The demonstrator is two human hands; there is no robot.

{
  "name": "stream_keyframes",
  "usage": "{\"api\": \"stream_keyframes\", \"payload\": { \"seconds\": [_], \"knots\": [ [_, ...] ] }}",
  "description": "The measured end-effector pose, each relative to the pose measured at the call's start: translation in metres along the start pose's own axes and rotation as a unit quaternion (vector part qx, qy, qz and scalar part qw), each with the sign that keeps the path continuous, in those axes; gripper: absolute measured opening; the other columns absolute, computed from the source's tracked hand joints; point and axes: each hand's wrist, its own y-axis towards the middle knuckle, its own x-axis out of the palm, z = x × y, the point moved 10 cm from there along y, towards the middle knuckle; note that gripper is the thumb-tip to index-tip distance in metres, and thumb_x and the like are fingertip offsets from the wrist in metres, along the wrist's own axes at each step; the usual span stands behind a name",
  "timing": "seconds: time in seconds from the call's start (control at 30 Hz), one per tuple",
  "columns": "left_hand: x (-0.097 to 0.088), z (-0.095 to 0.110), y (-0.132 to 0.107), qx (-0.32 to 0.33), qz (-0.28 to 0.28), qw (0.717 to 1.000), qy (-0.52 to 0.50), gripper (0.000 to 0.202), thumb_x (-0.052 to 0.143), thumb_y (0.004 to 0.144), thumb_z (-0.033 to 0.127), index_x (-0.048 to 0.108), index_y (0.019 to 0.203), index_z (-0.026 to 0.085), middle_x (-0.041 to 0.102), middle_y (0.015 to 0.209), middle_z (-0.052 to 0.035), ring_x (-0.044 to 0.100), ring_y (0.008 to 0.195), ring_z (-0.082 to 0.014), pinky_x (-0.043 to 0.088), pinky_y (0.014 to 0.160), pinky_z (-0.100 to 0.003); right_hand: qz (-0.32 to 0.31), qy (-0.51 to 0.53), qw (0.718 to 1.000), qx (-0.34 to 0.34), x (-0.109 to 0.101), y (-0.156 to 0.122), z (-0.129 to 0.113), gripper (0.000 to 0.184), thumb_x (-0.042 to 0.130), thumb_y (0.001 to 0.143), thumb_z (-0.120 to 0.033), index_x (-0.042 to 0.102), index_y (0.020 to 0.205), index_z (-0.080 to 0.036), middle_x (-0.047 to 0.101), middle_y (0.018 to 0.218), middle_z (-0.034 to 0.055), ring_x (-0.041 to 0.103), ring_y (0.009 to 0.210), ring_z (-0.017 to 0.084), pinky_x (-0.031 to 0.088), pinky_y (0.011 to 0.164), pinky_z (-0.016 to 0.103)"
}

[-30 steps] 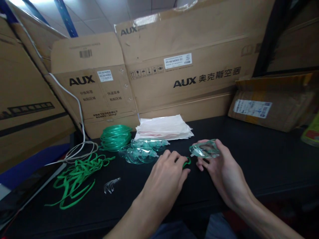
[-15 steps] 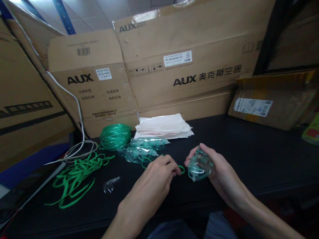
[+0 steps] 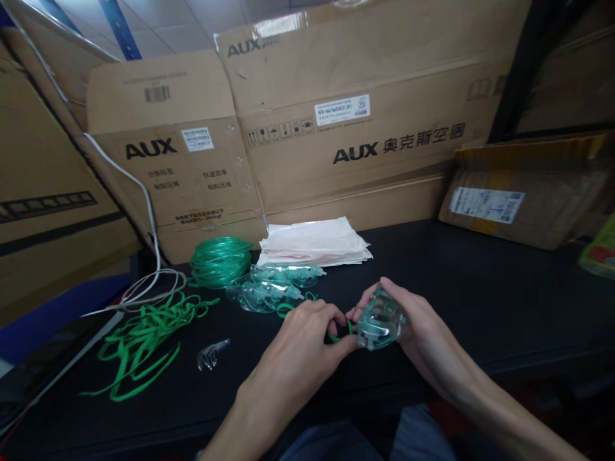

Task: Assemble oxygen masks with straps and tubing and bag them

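My right hand [image 3: 413, 333] is closed around a clear green-tinted plastic mask [image 3: 379, 323], held just above the black table [image 3: 480, 288]. My left hand [image 3: 307, 339] pinches a green elastic strap [image 3: 336, 333] right at the mask's left edge; the strap trails back to the left behind my fingers. The two hands nearly touch at the middle of the table's front.
Several more clear masks [image 3: 269, 291] lie left of my hands, behind them a stack of white bags [image 3: 314, 240] and a coil of green tubing [image 3: 218, 261]. Loose green straps [image 3: 144, 339] and small clear clips [image 3: 211, 353] lie at left. Cardboard boxes [image 3: 346, 109] wall the back.
My right hand turned the mask from flat to upright and lowered it toward my left hand. My left hand drew the green strap up to the mask's edge.
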Motion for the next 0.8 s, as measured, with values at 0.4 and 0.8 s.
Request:
{"api": "stream_keyframes", "payload": {
  "seconds": [0.4, 0.8],
  "knots": [
    [-0.014, -0.011, 0.002, -0.041, 0.043, 0.998, -0.036, 0.015, 0.062, 0.090, 0.017, 0.076, 0.095, 0.021, 0.072, 0.075, 0.0009, 0.062, 0.062, -0.0146, 0.044, 0.063, -0.024, 0.060, 0.011, 0.997, -0.048, -0.008, 0.002, -0.010, 0.049, 0.069, 0.081, -0.066, 0.069, 0.083, -0.017, 0.066, 0.079, 0.0056, 0.062, 0.073, 0.021, 0.055, 0.057, 0.031],
    [-0.025, -0.018, -0.001, -0.057, 0.099, 0.964, -0.240, 0.029, 0.060, 0.093, 0.041, 0.076, 0.102, 0.019, 0.067, 0.061, 0.0028, 0.057, 0.045, -0.0106, 0.044, 0.046, -0.019, 0.030, -0.092, 0.990, -0.099, -0.006, 0.003, -0.017, 0.035, 0.065, 0.091, -0.055, 0.067, 0.089, -0.021, 0.063, 0.083, 0.0021, 0.061, 0.081, 0.019, 0.053, 0.065, 0.027]
  ]
}}
